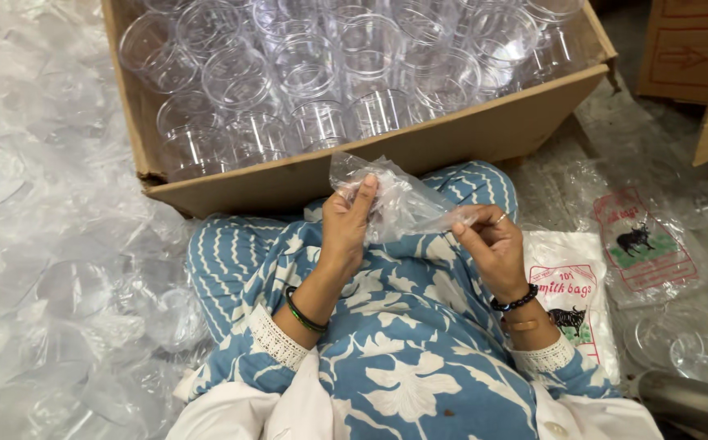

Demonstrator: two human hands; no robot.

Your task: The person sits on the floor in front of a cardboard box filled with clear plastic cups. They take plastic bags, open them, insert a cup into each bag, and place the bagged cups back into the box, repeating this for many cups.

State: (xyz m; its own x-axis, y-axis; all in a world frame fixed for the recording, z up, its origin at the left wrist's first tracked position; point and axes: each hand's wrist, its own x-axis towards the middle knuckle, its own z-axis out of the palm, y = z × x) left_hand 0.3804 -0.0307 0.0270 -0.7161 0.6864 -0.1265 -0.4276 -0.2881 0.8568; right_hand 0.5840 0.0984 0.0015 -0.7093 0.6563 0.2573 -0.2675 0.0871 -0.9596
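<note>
Head view: the left hand (pixel 346 222) and right hand (pixel 492 248) both pinch a thin clear plastic bag (pixel 399 200) above the lap, just before the near edge of the carton (pixel 484 130) of clear cups (pixel 313 73). The bag's long axis runs from one hand to the other.

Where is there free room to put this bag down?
Little: the lap below both hands is free, and concrete floor right of the cardboard box. The box is packed with clear cups; loose plastic covers the left.

cardboard box (pixel 484 134) cut off at top; left hand's (pixel 346 224) fingertips hidden by bag (pixel 399 204)
</note>
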